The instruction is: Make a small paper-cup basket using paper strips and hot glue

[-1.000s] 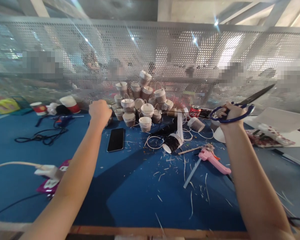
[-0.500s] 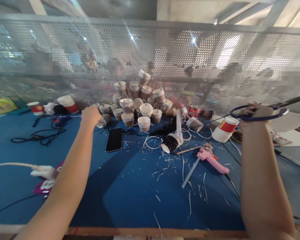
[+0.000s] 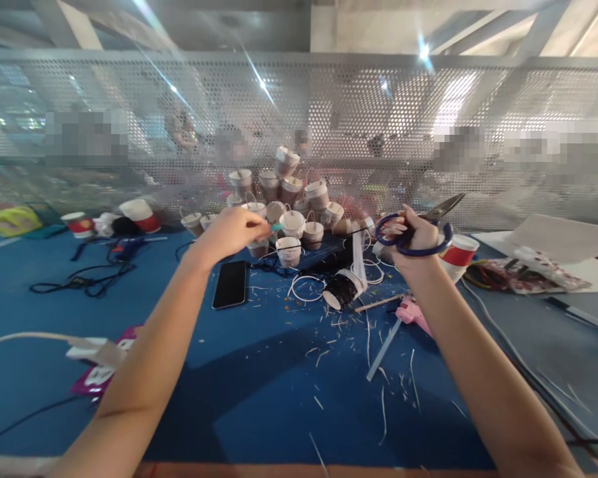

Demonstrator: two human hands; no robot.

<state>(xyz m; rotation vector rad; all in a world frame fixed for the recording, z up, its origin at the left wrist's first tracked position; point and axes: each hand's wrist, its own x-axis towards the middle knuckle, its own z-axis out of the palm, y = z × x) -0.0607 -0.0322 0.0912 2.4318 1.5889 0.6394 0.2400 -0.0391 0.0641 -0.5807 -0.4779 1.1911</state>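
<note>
My left hand (image 3: 242, 232) is closed in a pinch in front of the stacked cups, with a small teal piece (image 3: 276, 227) showing at its fingertips. What that piece belongs to is unclear. My right hand (image 3: 412, 232) grips scissors (image 3: 441, 209) with large dark-blue handles, raised over the table, blades pointing up and right. Between the hands stand several small bucket-like cups (image 3: 289, 251) with white rims and thin loop handles, piled in tiers. Some cups behind my left hand are hidden. A black-wrapped cup (image 3: 339, 291) lies on its side, white strands trailing from it.
A phone (image 3: 230, 284) lies on the blue table (image 3: 259, 398). A pink glue gun (image 3: 412, 312) with a clear stick sits partly behind my right forearm. Cord scraps are scattered around. A red-and-white cup (image 3: 459, 255) stands at right, a power strip (image 3: 92, 352) at left, a perforated panel (image 3: 204, 93) behind.
My left hand has moved right from the pile's left side, now with the teal piece at its fingertips. My right hand has brought the scissors left, toward the middle.
</note>
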